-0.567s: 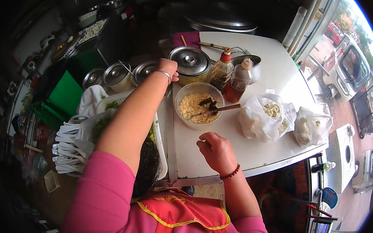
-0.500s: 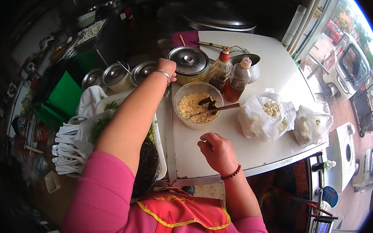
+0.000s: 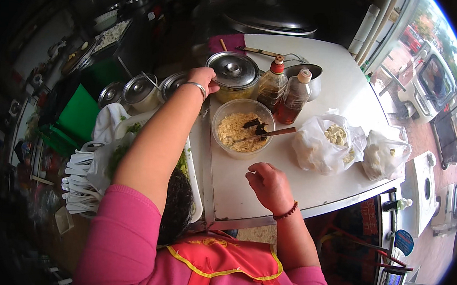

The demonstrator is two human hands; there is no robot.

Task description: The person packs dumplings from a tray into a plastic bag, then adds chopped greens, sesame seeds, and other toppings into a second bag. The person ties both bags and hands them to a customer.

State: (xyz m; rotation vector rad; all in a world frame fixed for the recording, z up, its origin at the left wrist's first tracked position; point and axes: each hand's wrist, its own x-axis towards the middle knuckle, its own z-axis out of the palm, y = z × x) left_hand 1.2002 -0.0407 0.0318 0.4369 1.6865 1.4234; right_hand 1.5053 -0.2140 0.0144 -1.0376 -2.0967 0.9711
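Observation:
My left hand [image 3: 203,79] reaches out to the side of a metal pot [image 3: 233,73] with a knobbed lid. Its fingers are bent against the pot's near left side; whatever they hold is hidden. Just right of that hand stands a clear plastic tub [image 3: 243,128] of tan, crumbly food. A brown-handled spoon [image 3: 271,133] rests in the tub, with dark clumps [image 3: 260,128] beside it. Over the table nearer to me, my right hand [image 3: 273,188] hovers with loosely curled fingers, thumb apart from them, nothing in it.
Two sauce bottles [image 3: 295,97] stand before a metal bowl [image 3: 313,85]. White plastic bags [image 3: 329,144] of pale food lie at the right. Lidded pots [image 3: 139,91], a white tray [image 3: 197,193] of greens and stacked white spoons [image 3: 83,177] are on the left.
My left hand has shifted slightly upward, and its fingers now point more toward the lidded pot. My right hand stays nearly in place. The view has shifted a little.

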